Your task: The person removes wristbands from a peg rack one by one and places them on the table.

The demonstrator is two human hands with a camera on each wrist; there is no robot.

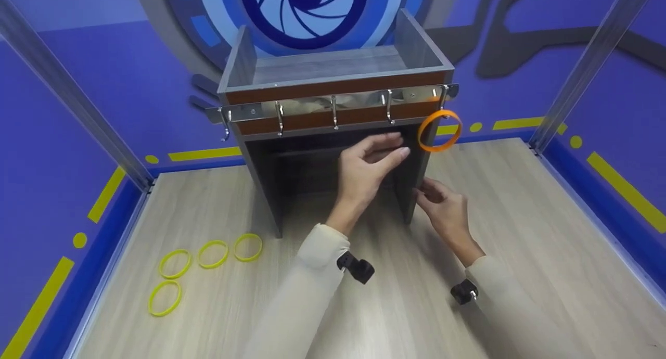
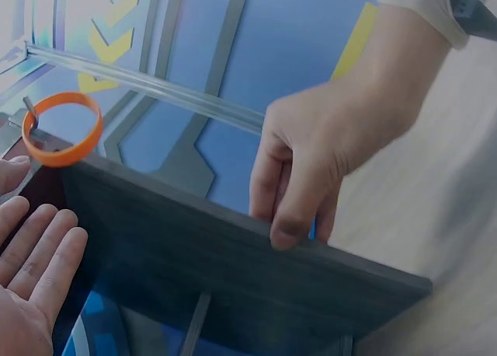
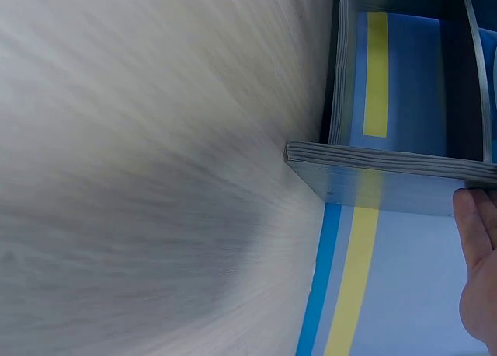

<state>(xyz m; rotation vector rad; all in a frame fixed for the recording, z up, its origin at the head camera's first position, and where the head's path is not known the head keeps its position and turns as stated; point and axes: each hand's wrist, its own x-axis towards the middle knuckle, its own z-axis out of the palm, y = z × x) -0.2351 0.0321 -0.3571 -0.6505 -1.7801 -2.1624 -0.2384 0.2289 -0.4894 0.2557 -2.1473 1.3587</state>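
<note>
A grey wooden shelf [image 1: 337,83] stands upright, with a metal hook rail [image 1: 312,108] across its front. An orange ring [image 1: 439,131] hangs from the rightmost hook. My left hand [image 1: 364,166] is just left of that ring, below the rail, fingers extended and thumb apart, holding nothing. In the left wrist view the ring [image 2: 62,129] hangs clear of its fingertips. My right hand [image 1: 445,208] grips the front edge of the shelf's right side panel [image 2: 225,239], thumb on the edge and fingers against the outer face. The right wrist view shows only part of this hand [image 3: 480,263].
Several yellow rings [image 1: 175,264] lie flat on the wood-look tabletop [image 1: 208,328], left of the shelf. The other hooks [image 1: 334,112] hold no ring. Blue patterned walls [image 1: 93,88] with metal corner posts [image 1: 593,62] enclose the table on three sides.
</note>
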